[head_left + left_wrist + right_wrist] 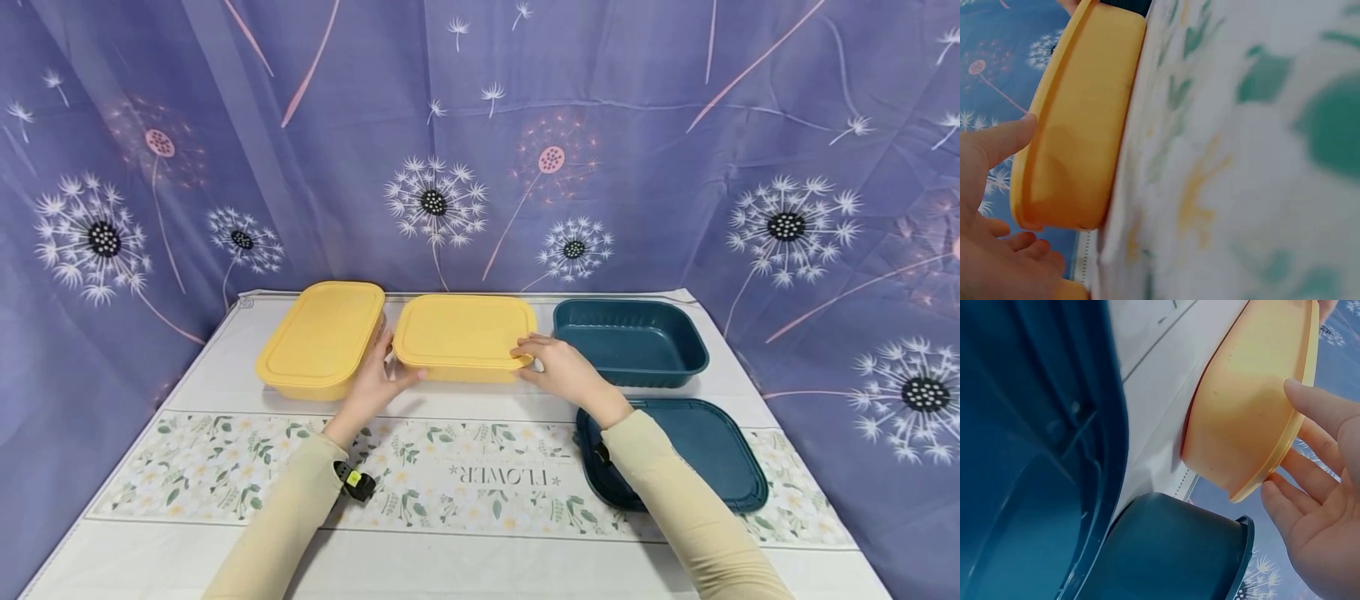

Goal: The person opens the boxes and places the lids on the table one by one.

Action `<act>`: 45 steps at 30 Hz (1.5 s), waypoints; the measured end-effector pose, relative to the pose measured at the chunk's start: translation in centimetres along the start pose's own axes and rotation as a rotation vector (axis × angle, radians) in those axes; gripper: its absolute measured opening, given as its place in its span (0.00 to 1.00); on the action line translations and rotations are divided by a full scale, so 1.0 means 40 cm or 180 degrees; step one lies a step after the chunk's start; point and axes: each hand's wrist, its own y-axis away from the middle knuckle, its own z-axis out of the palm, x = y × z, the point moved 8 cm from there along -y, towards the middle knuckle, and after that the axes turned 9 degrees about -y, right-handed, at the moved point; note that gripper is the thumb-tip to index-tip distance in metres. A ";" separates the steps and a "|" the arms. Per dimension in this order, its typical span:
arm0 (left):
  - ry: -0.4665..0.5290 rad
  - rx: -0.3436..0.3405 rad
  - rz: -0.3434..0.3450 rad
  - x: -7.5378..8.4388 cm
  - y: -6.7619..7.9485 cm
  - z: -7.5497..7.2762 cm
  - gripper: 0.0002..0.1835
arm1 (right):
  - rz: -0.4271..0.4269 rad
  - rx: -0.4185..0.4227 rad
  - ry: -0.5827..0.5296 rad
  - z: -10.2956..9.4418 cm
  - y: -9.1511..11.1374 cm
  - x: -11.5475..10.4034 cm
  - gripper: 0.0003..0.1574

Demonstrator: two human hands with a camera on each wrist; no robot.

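Observation:
In the head view a yellow lidded food container (465, 333) sits on the table between both hands. My left hand (371, 387) holds its near left corner, thumb on the front rim and fingers round the end. The left wrist view shows that thumb (1013, 137) on the rim of the container (1085, 125). My right hand (562, 367) grips the opposite end, fingertips over the lid's edge and thumb at the front. In the right wrist view, the right hand's fingers (1310, 478) curve about the container's (1241, 406) rim. The lid lies flat on top.
A second yellow lidded container (322, 333) stands at the left, angled. At the right is an uncovered dark teal container (630, 342), its lid (697, 450) lying in front of it, partly beneath the right forearm. A patterned curtain (480, 125) hangs behind the table.

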 end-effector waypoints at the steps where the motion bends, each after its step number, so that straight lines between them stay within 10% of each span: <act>1: 0.0073 -0.0048 -0.0083 -0.006 0.003 0.006 0.60 | -0.0005 0.0001 -0.0007 -0.001 0.000 -0.001 0.23; 16: -0.0001 -0.0319 -0.0489 -0.038 -0.004 0.042 0.31 | 0.0026 0.0011 -0.0075 -0.002 0.001 0.001 0.23; 45: -0.0078 -0.0277 -0.0578 -0.043 -0.005 0.047 0.33 | -0.0050 -0.0020 0.0261 -0.007 0.004 -0.020 0.22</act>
